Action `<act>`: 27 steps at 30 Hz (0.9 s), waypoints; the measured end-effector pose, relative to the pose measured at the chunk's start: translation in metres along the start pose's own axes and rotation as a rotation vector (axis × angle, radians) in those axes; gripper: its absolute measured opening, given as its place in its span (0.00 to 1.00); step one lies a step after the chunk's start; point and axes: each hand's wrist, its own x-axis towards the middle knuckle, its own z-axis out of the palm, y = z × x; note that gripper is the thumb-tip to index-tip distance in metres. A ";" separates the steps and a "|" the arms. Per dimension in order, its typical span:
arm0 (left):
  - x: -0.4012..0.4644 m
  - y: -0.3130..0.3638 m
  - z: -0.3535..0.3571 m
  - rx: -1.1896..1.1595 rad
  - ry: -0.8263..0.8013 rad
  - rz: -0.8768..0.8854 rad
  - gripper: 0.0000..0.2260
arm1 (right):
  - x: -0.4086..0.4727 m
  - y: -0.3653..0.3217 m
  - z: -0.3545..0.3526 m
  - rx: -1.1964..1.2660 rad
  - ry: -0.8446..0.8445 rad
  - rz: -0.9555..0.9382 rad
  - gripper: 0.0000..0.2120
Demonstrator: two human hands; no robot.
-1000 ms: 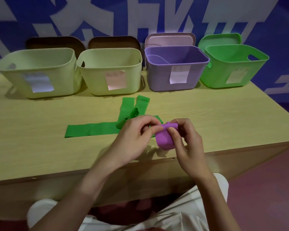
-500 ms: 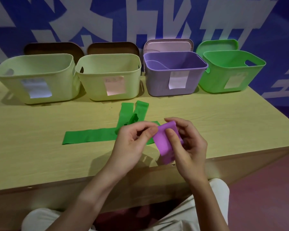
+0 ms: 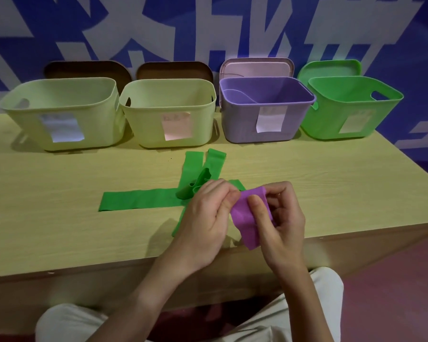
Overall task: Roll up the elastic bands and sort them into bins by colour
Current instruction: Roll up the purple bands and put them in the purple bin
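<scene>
From your head camera, both of your hands sit over the near edge of the worktop [image 3: 59,230]. Your left hand [image 3: 205,218] has its grip pinched on the upper left corner of the purple band [image 3: 245,218], thumb and curled fingers pressed together on it. Your right hand [image 3: 282,218] has its grip pinched on the same band, thumb lying across its front and fingers curled behind. The band is partly rolled and held just above the worktop, its loose end hanging down toward the edge.

Just beyond your left hand the green bands [image 3: 139,201] lie flat on the worktop, one strip running out to the left and two more reaching toward the bins, crossing in a crumpled knot.

Along the far side stand four bins in a row, each with a paper label: two pale yellow-green bins [image 3: 59,141] [image 3: 146,137] on the left, then the purple bin [image 3: 242,129], then the green bin [image 3: 319,124] on the right. Lids lean on the blue wall behind them
</scene>
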 end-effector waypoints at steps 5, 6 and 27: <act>-0.001 0.003 0.007 -0.064 0.110 0.005 0.14 | -0.007 -0.008 0.001 0.103 -0.049 0.037 0.09; -0.001 0.004 0.008 -0.080 0.124 -0.003 0.14 | -0.008 -0.009 0.001 0.111 -0.036 0.037 0.10; -0.012 -0.003 0.012 -0.006 0.086 0.018 0.17 | -0.009 0.001 0.006 0.083 0.165 0.041 0.04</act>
